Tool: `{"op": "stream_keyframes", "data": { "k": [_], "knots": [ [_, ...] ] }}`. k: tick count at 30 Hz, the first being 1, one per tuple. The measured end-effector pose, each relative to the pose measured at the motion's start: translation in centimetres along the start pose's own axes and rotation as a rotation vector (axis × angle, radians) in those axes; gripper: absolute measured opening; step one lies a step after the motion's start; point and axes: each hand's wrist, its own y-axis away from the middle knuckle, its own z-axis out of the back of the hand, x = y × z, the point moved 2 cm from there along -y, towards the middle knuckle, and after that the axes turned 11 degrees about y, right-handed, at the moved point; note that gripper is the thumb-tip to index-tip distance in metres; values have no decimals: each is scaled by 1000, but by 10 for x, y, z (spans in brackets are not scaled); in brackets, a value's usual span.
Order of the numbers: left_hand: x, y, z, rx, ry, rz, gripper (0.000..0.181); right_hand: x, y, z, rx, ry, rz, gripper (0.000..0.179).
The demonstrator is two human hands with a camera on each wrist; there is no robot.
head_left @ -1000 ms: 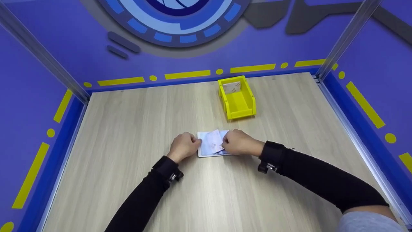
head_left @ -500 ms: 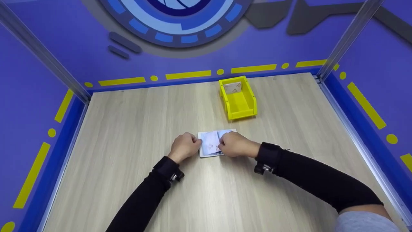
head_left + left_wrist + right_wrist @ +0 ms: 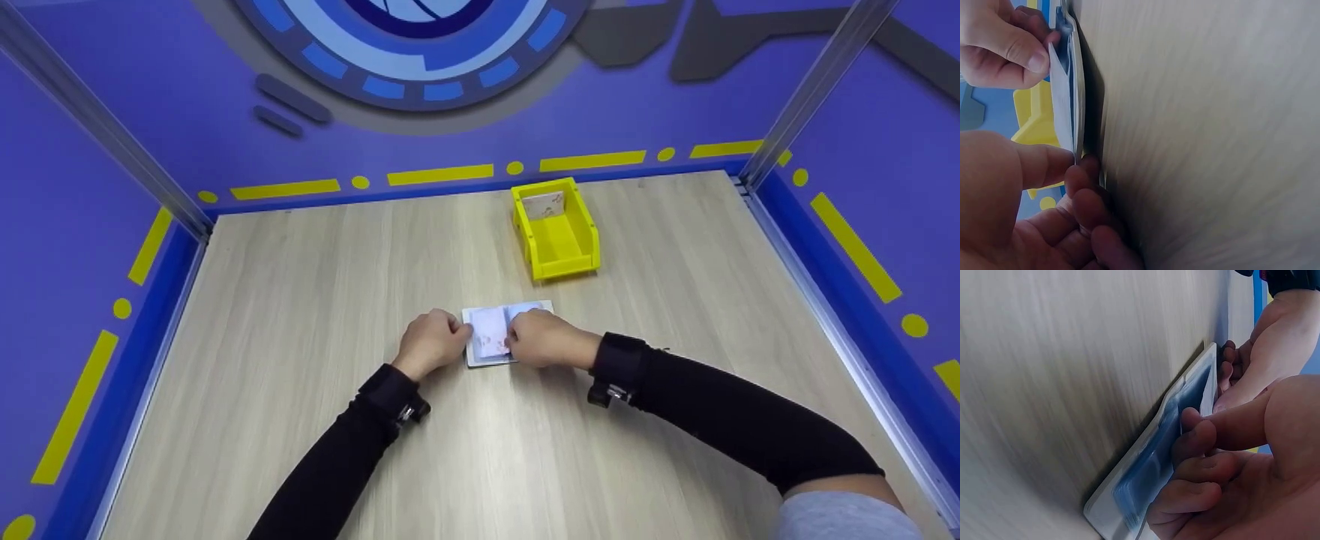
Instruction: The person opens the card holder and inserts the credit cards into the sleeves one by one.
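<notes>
A small white-edged booklet [image 3: 529, 306] lies spread on the table between my hands, with bluish clear plastic sleeves [image 3: 1145, 478] on its pages. Its left edge is pinched between the thumb and fingers of my left hand [image 3: 430, 341]. Over the left page lies a pale pink printed card [image 3: 490, 330]. My right hand [image 3: 547, 339] pinches that card near its right edge, fingers curled, and covers part of the right page. In the left wrist view the card [image 3: 1061, 109] stands slightly away from the page at the right hand's end. How far it sits inside the sleeve is hidden.
Behind the booklet stands a yellow open-front bin [image 3: 564, 267]. A patterned card [image 3: 544, 205] leans against its back wall. Blue-purple panels [image 3: 420, 150] enclose the wooden table [image 3: 322, 285] at the back and both sides.
My right hand has moved a little to the left with the card. The card has turned from tilted to nearly square with the left page. My left hand has stayed at the booklet's edge.
</notes>
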Motion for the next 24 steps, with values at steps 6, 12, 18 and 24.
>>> {"op": "stream_keyframes", "data": {
  "k": [6, 12, 18, 24],
  "knots": [
    [-1, 1, 1, 2, -1, -12, 51, 2, 0, 1, -52, 58, 38, 34],
    [-1, 1, 1, 10, 4, 12, 49, 0, 0, 6, -67, 66, 40, 29],
    [-2, 1, 3, -4, -10, 35, 43, -10, 0, 20, -93, 16, 4, 31],
    [-4, 3, 6, -10, -15, 49, 43, -30, -4, 44, -92, -44, -124, 28]
  ]
}}
